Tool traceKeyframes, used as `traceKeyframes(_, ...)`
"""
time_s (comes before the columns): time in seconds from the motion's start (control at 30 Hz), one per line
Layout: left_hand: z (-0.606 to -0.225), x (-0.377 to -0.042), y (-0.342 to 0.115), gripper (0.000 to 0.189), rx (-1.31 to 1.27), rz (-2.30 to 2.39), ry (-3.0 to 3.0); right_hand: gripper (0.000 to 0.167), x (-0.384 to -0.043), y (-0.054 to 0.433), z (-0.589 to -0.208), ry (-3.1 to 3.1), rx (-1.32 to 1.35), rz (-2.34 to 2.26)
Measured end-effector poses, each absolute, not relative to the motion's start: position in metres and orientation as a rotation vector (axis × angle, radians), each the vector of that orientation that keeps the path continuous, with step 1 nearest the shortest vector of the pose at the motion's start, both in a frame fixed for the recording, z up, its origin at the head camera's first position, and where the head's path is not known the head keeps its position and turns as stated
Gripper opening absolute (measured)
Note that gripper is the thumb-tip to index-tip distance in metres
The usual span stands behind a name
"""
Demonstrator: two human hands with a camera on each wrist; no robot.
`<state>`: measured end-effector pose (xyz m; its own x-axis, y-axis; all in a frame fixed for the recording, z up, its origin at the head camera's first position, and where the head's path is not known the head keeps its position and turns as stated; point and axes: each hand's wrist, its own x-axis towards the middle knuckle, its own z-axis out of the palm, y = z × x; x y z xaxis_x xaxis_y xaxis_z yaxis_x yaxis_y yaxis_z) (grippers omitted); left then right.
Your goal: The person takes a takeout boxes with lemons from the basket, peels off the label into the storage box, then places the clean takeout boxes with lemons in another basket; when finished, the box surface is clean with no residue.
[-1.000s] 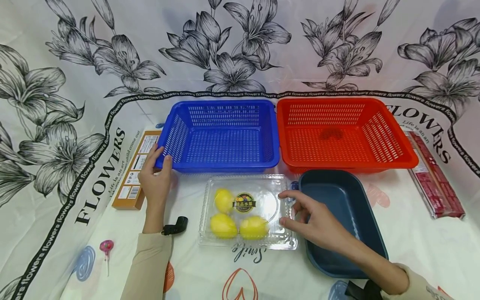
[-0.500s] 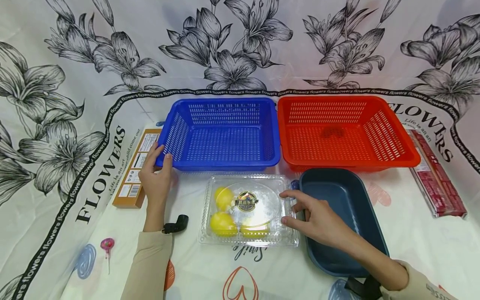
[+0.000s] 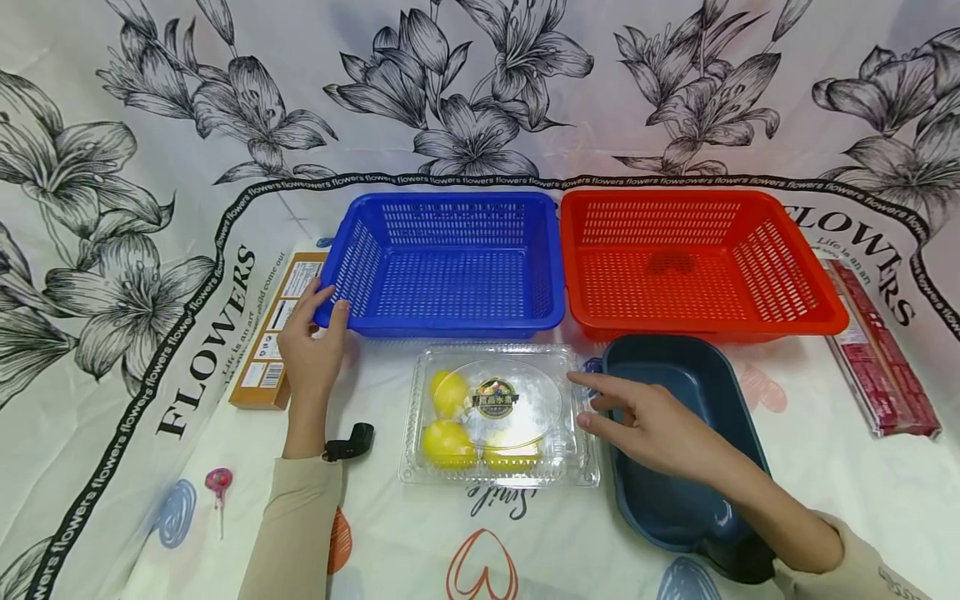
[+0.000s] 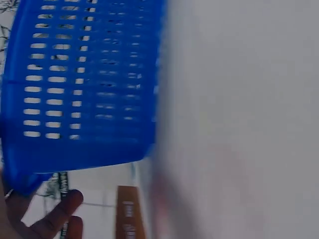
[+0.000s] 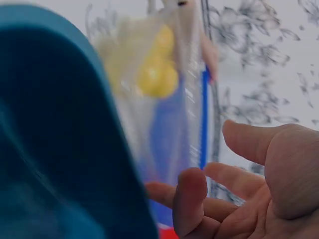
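Observation:
In the head view my left hand [image 3: 309,354] holds the front left corner of a blue plastic basket [image 3: 450,325], thumb and index finger on either side of the rim. The left wrist view shows the slotted basket wall [image 4: 55,149] with my fingers [image 4: 52,219] at its corner. A clear lidded clamshell box [image 3: 566,467] holds several yellow lemons [image 3: 448,442] and bears a round fruit label. My right hand [image 3: 660,425] hovers at the box's right edge, above a dark blue tray [image 3: 652,517], fingers spread, nothing in them. In the right wrist view the lemons [image 5: 157,74] are blurred.
A red basket [image 3: 690,321] stands beside the blue one. An orange-brown box [image 3: 258,392] lies by my left hand. A pink lollipop [image 3: 218,479] is at the front left. A red packet [image 3: 888,367] lies at the right. Flowered cloth forms the backdrop.
My right hand has drawn slightly right and back relative to the clamshell box. The left hand keeps its place at the blue basket's corner. The head view has shifted a little.

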<state>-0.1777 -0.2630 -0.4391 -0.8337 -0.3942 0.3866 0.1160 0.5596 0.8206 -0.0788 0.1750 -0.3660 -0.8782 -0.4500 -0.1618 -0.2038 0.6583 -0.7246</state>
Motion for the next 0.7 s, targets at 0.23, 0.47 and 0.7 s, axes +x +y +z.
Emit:
traceKeyframes(0.23,-0.4,-0.168,-0.256,0.055,0.097,-1.167,-2.381,0.055,-0.092,0.183,-0.345,2.69,-0.527,-1.07)
traceKeyframes(0.47,-0.364,-0.155,-0.223,0.054,-0.416,-1.141,-2.532,0.048,-0.098,0.179,-0.341,2.756,-0.55,-1.078)
traceKeyframes(0.7,-0.354,-0.142,-0.189,0.054,-0.862,-1.129,-2.687,0.045,-0.102,0.17,-0.341,2.731,-0.6,-1.157)
